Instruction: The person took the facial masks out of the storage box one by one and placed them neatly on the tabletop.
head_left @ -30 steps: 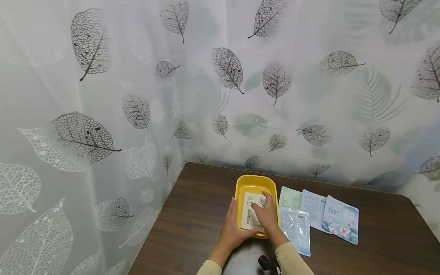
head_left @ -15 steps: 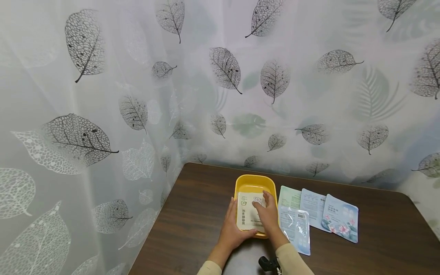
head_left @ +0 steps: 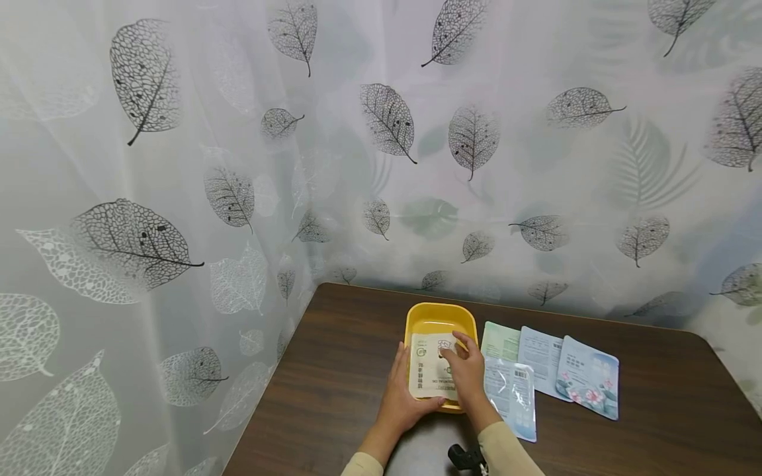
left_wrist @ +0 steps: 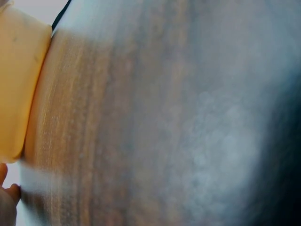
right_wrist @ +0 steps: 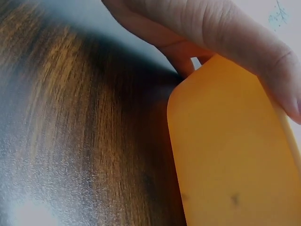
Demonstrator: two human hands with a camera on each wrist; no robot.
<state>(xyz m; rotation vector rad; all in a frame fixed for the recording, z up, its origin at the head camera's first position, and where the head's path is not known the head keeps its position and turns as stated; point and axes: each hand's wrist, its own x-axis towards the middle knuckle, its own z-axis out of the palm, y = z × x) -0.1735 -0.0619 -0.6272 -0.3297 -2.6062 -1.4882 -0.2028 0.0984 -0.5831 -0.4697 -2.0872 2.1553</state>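
Observation:
In the head view a yellow tray (head_left: 441,309) stands on the table, holding a flat cream packet (head_left: 425,370) with dark print and a small drawing. My left hand (head_left: 400,395) holds the tray, its fingers along the left side and its thumb at the near rim. My right hand (head_left: 469,375) reaches over the right rim, with thumb and forefinger apart and the thumb touching the packet's face. The right wrist view shows one digit over the rim of the tray (right_wrist: 230,146) and others beyond its corner. In the left wrist view only fingertips (left_wrist: 9,193) appear beside the tray (left_wrist: 21,84).
Right of the tray lie a green sachet (head_left: 499,340), a shiny blue sachet (head_left: 510,403), a pale blue one (head_left: 538,362) and one with pink flowers (head_left: 588,378). A black object (head_left: 464,457) is by the right sleeve. A leaf-patterned curtain (head_left: 357,172) hangs behind the dark wooden table (head_left: 351,330).
The cream packet has shifted left inside the tray, and more of its face shows. Both hands have stayed almost in place; the view has drifted slightly.

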